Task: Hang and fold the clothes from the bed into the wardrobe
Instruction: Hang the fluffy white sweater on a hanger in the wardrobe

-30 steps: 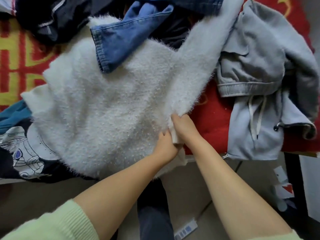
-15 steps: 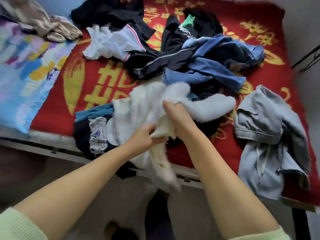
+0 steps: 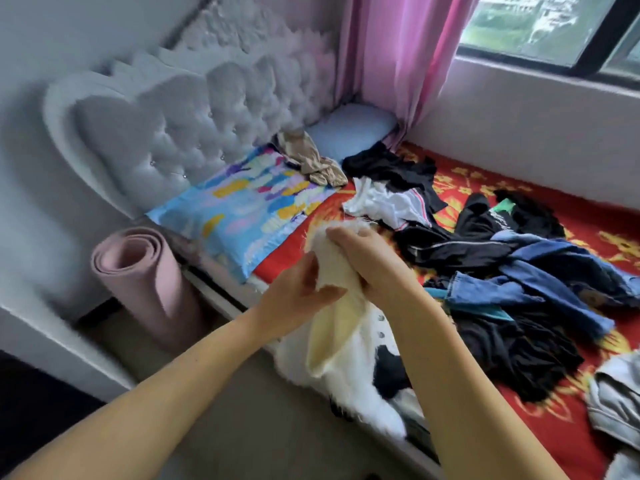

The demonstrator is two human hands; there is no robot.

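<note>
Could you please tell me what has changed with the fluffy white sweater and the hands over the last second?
The fluffy white sweater, spread flat on the bed a second ago, has been gathered and lifted; its lower part now hangs over the bed's edge. The left hand and right hand rose with it. Both hands still grip the sweater's cream inner side, and the denim and dark clothes remain piled on the red blanket.

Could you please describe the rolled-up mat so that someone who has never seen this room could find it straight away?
Start at the grey tufted headboard at the head of the bed. On the floor beside the bed frame, below the colourful patterned pillow, stands a pale pink rolled foam mat. It alone is a spiral-ended roll; everything nearby is loose cloth or bedding.
</note>
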